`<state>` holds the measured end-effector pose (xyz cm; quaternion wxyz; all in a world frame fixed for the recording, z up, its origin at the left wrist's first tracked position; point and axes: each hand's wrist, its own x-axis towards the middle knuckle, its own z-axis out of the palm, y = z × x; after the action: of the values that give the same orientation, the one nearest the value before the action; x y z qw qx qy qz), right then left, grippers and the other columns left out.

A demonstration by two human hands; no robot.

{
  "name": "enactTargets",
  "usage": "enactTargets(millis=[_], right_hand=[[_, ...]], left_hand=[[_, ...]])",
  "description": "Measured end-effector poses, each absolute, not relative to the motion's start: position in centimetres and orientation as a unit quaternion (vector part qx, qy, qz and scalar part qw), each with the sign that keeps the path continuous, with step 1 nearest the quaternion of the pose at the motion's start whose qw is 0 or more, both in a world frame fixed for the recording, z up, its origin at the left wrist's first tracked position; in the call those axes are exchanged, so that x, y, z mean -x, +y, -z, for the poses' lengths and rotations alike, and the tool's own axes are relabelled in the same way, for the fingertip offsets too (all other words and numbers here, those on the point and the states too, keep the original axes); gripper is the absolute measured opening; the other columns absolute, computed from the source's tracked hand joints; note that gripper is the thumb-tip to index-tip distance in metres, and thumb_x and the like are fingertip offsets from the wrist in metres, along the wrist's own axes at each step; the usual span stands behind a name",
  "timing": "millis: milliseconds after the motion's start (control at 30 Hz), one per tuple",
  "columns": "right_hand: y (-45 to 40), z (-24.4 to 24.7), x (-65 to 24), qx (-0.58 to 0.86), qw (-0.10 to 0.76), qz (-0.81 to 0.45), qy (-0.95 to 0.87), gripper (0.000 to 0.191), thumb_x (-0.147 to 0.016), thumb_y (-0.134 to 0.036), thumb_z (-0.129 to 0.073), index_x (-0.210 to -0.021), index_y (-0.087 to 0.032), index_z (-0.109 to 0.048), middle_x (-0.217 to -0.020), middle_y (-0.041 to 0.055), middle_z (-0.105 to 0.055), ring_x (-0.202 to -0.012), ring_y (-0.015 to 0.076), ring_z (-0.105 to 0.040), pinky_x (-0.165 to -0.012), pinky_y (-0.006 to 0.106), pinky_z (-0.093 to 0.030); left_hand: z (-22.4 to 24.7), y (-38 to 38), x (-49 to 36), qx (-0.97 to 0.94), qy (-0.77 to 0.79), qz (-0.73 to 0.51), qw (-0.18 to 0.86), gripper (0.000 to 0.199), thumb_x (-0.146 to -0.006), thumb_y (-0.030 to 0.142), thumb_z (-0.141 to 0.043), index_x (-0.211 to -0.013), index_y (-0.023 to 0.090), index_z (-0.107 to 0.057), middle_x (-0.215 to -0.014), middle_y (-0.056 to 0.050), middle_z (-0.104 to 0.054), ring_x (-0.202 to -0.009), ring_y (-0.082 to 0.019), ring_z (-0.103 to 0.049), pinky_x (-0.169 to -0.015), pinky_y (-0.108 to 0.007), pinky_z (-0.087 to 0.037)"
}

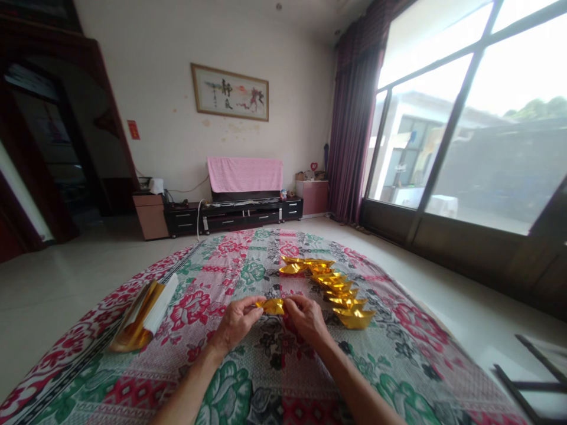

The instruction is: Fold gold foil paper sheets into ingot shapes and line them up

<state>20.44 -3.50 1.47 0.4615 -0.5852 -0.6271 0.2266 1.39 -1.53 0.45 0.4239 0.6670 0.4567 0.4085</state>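
Between my two hands is a small folded gold paper ingot [271, 306], held just above the patterned cloth. My left hand [238, 320] pinches its left end between thumb and fingers. The right end is pinched by my right hand [306, 317]. Just beyond my right hand, several finished gold paper ingots [353, 317] stand in a slanting row, with more lying across its far end. Off to the left, a curled stack of gold and white paper sheets [148, 316] rests on the cloth.
A flowered cloth [230, 389] covers the round table. Past it stand a low black cabinet [239, 219] and a television under a pink towel [245, 174]. Large windows [443, 136] line the right side. A dark chair frame [531, 383] is at the lower right.
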Motion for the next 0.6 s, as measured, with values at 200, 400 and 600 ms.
enactTargets(millis=[200, 400, 600], right_hand=[[-3.4, -0.9, -20.4, 0.593, 0.566, -0.166, -0.548, 0.039, -0.08, -0.042, -0.039, -0.085, -0.016, -0.067, -0.087, 0.0074, -0.066, -0.083, 0.0191, -0.058, -0.077, 0.025, -0.04], [-2.8, 0.3, -20.5, 0.605, 0.59, -0.153, -0.512, 0.039, -0.081, -0.038, -0.035, -0.094, -0.014, -0.063, -0.094, 0.0101, -0.065, -0.088, 0.0193, -0.058, -0.08, 0.027, -0.04], [-2.6, 0.4, -20.9, 0.629, 0.579, -0.192, -0.481, 0.038, -0.08, -0.041, -0.034, -0.077, -0.017, -0.063, -0.073, 0.0054, -0.065, -0.068, 0.0178, -0.058, -0.063, 0.025, -0.041]], left_hand=[[0.3, -0.8, -1.5, -0.659, 0.471, -0.434, 0.395, 0.039, -0.071, 0.035, -0.055, -0.101, 0.012, -0.065, -0.079, -0.006, -0.07, -0.072, -0.018, -0.063, -0.066, -0.026, -0.048], [0.2, 1.0, -2.6, -0.679, 0.497, -0.435, 0.32, 0.032, -0.072, 0.036, -0.053, -0.092, 0.015, -0.068, -0.082, -0.005, -0.071, -0.073, -0.017, -0.064, -0.064, -0.024, -0.049], [-0.7, 3.7, -6.2, -0.7, 0.515, -0.433, 0.241, 0.027, -0.074, 0.031, -0.051, -0.087, 0.016, -0.069, -0.079, -0.004, -0.071, -0.071, -0.015, -0.064, -0.066, -0.021, -0.048]])
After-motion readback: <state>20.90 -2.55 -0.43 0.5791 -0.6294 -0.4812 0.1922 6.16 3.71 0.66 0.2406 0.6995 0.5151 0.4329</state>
